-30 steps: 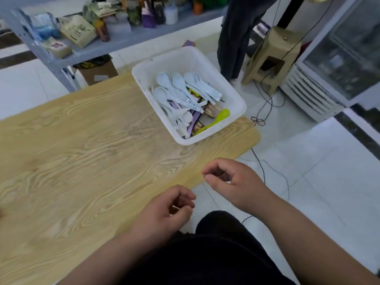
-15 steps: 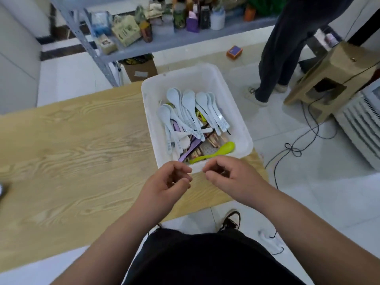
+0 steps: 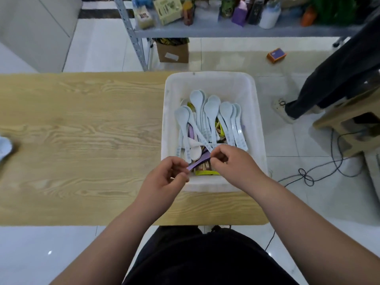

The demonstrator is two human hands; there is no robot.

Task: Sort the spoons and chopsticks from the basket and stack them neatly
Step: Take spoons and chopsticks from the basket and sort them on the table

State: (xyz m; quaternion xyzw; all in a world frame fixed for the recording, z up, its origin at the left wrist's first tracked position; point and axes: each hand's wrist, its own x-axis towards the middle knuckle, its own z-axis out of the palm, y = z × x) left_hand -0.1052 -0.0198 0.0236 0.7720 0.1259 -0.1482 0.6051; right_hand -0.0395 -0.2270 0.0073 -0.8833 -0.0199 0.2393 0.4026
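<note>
A white plastic basket point(image 3: 211, 81) stands at the right end of the wooden table point(image 3: 82, 128). It holds several pale blue spoons point(image 3: 209, 118), a purple spoon point(image 3: 198, 163), a white one, a yellow-green one and brown chopsticks point(image 3: 202, 167) underneath. Both my hands hover over the basket's near end with curled fingers. The fingertips of my left hand point(image 3: 166, 177) meet the end of the purple spoon's handle. My right hand point(image 3: 232, 163) has its thumb and fingers over the handles beside it, and covers what lies below. Whether either hand pinches anything is unclear.
A pale blue object point(image 3: 4, 148) lies at the table's left edge. Behind the table stands a metal shelf point(image 3: 226, 30) with bottles and boxes, and a cardboard box point(image 3: 172, 51) sits under it. A person's legs point(image 3: 329, 79), a stool and cables point(image 3: 306, 175) are on the right.
Both hands have moved forward from the table's near edge to over the basket's near end. The view has swung so the basket now lies straight ahead.
</note>
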